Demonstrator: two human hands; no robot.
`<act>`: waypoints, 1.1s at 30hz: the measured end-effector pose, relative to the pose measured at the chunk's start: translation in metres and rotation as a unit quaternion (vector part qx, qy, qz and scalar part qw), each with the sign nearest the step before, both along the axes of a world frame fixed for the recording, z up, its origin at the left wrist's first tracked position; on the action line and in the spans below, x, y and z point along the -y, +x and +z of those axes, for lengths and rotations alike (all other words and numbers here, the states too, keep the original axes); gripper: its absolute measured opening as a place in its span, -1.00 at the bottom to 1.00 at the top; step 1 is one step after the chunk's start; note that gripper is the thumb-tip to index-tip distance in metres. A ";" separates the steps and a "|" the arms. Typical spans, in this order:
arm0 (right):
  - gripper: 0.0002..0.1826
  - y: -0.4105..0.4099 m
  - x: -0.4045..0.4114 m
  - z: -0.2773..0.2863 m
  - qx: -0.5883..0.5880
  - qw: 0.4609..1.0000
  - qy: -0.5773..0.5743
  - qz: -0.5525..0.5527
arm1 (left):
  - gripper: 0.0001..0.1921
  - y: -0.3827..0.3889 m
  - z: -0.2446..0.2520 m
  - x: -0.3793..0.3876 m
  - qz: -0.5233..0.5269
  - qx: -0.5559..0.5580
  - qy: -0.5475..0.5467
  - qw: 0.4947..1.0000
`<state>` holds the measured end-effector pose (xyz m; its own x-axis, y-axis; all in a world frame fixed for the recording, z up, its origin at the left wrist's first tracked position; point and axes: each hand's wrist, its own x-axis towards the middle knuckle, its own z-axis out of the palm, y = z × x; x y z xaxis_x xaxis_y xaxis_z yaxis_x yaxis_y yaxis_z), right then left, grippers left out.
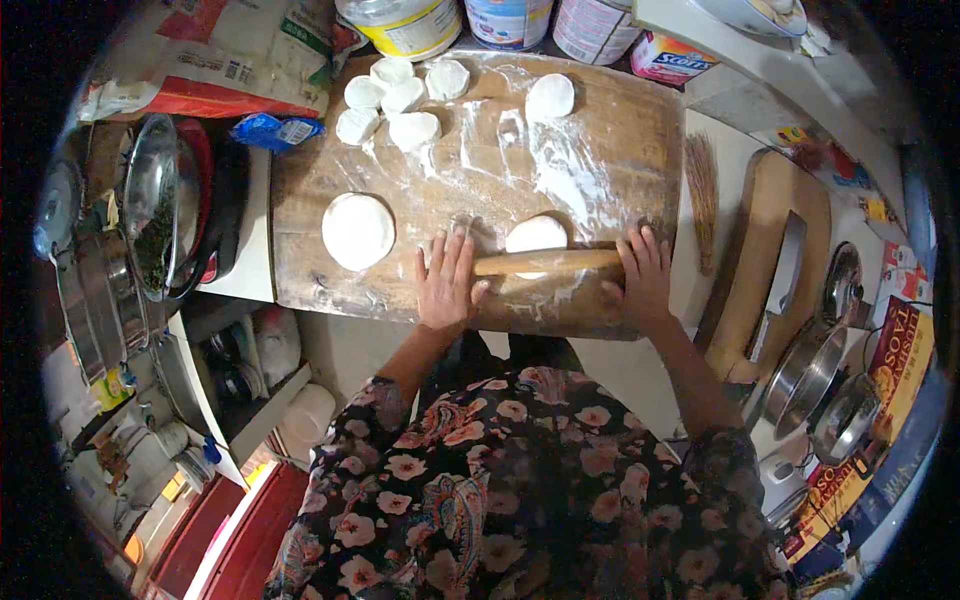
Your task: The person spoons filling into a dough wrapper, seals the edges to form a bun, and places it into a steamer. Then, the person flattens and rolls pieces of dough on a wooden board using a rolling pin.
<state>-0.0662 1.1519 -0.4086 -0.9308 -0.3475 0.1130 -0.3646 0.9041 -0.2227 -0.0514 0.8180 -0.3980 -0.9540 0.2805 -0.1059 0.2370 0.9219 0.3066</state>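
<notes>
A wooden rolling pin (551, 262) lies across a small white dough disc (537, 234) on a floured wooden board (465, 191). My left hand (446, 279) rests flat over the pin's left end, fingers pointing away from me. Over its right end lies my right hand (642, 271), fingers extended. A larger flat dough round (358, 232) is left of my left hand. Several small dough pieces (403, 96) sit together at the board's far left, and one more disc (550, 96) lies at the far right. Loose flour (564, 169) streaks the board between them.
On the right are a bundled straw brush (701, 202), a cutting board (787, 187) bearing a cleaver (786, 262), and steel bowls (805, 379). At the left stands a glass bowl of greens (154, 210). Tubs (508, 22) and a flour bag (225, 67) line the far side.
</notes>
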 end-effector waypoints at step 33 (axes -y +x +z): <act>-0.21 -0.112 0.027 0.007 -0.023 1.000 -0.002 -0.004 | -0.36 -0.132 -0.009 0.023 0.077 -0.157 -0.010 0.985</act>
